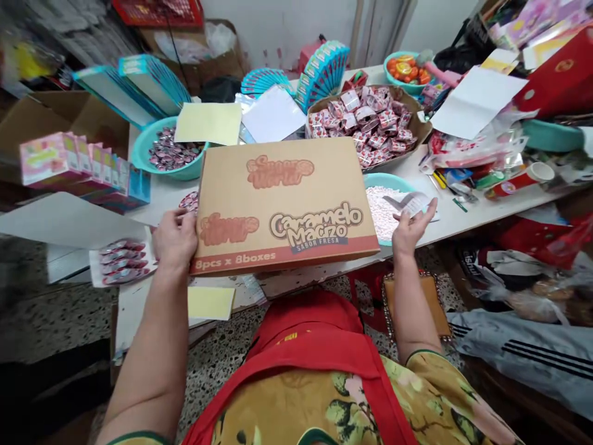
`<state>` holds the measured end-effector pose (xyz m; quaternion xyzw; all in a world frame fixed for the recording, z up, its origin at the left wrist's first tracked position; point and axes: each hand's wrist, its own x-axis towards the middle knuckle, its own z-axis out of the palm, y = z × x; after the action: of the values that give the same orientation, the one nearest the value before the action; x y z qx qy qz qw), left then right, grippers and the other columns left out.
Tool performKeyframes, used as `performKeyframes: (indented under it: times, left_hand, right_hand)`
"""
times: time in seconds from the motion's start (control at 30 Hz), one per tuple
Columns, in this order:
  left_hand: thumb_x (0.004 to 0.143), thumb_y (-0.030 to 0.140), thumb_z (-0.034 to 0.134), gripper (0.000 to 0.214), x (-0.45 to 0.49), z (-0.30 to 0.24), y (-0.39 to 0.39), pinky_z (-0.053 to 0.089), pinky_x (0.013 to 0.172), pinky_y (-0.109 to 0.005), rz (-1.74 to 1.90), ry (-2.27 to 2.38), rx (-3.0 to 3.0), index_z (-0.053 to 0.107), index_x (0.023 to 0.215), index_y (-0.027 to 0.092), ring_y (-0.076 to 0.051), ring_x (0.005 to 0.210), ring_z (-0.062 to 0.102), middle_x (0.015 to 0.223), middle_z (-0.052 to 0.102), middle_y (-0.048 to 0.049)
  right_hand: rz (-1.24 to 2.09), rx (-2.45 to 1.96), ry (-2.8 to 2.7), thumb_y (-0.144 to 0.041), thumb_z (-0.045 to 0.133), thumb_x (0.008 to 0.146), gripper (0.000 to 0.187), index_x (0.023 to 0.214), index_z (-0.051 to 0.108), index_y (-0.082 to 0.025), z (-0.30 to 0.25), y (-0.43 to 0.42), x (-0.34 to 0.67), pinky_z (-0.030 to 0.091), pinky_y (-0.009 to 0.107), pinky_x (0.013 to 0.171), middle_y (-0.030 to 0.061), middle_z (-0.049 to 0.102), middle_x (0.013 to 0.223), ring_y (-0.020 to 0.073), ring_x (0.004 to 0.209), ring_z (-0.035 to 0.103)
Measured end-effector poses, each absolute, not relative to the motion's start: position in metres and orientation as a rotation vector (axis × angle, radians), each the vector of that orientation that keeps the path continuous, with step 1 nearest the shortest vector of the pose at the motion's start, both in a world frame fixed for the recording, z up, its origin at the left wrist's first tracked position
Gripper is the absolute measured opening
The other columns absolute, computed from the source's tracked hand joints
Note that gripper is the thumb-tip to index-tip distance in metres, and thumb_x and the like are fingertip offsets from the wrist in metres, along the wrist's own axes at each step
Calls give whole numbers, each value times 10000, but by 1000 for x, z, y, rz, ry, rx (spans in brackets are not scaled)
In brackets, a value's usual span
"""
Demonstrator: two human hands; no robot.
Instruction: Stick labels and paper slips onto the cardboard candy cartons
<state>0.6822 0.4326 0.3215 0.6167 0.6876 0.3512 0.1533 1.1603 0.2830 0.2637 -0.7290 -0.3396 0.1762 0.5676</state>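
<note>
A flat brown cardboard sheet (282, 201) printed "Caramelo Macizo" lies over the white table (467, 213) in front of me. My left hand (176, 238) grips its left edge, fingers curled round it. My right hand (412, 228) is off the sheet's right side, fingers spread, over a teal bowl of small white pieces (384, 207) with a scoop in it.
A brown tray of red-and-white wrapped candies (370, 120) sits behind the sheet. A teal bowl of candies (169, 151) is at left, pink boxes (69, 161) further left, candy strips (121, 261) near my left hand. Fanned teal boxes (322, 71) and papers (475, 99) crowd the back.
</note>
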Motion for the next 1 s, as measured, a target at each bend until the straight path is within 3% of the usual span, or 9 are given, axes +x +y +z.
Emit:
performKeyframes:
  times: [0.1,0.17,0.23,0.33,0.5,0.67,0.8,0.9,1.0]
  left_hand:
    - [908,453,661,307,720,358,403,415,995,-514,1312,1878,1989,650,1167,289,-313,1283,519,1140,668,-8]
    - [937,428,638,350,764,388,383,413,1045,-528,1320,1601,2135,631,1256,283,-288,1269,541,1262,639,-29]
    - [907,462,670,417,819,417,369,513,967,-458,1189,1152,2126,637,1260,242,-239,1119,633,1219,663,-52]
    - [836,449,738,492,895,442,371,544,815,-334,857,738,2076,633,1238,186,-194,956,665,1102,702,-71]
    - [762,247,790,179,933,433,389,429,600,-228,568,517,2073,648,757,138,-111,649,574,667,614,9]
    - [848,182,698,162,900,410,381,408,548,-213,1145,791,1827,612,713,156,-81,581,509,652,571,24]
    - [874,250,721,137,878,398,368,445,596,-209,1601,859,1785,652,783,175,-81,615,525,701,602,18]
    - [879,280,731,141,865,389,359,465,642,-205,1821,893,1810,669,797,183,-82,645,552,730,627,12]
    - [883,292,732,131,852,380,353,472,664,-201,1921,948,1728,678,821,191,-83,662,574,748,645,13]
  right_hand:
    - [339,-1667,-950,-393,513,931,952,1611,-120,-188,314,264,1183,571,456,875,159,633,1236,238,1013,656]
    - [400,-1683,-1188,-397,578,909,994,1621,-86,-198,357,258,1179,579,432,832,146,674,1188,217,891,676]
    - [436,-1689,-1452,-405,615,895,995,1630,-21,-193,396,260,1164,581,413,808,147,691,1178,202,814,680]
    - [453,-1633,-1779,-396,641,877,971,1633,75,-170,434,271,1132,584,381,750,154,701,1180,186,716,672]
    - [502,-1579,-1865,-390,640,877,884,1612,207,-159,441,290,1106,584,346,684,169,668,1271,161,664,655]
    - [426,-1599,-1373,-650,638,854,849,1509,356,-189,426,288,1096,600,338,673,189,647,1284,240,873,721]
    - [957,-1414,-986,-857,529,784,790,1253,512,-222,408,287,1053,546,235,494,117,705,1055,198,730,735]
    - [1268,-1262,-739,-825,621,741,708,1113,545,-227,401,290,1012,564,236,494,89,706,1011,172,648,718]
    - [1439,-1156,-610,-603,776,730,523,1019,587,-210,402,292,978,580,231,518,71,717,978,143,601,697]
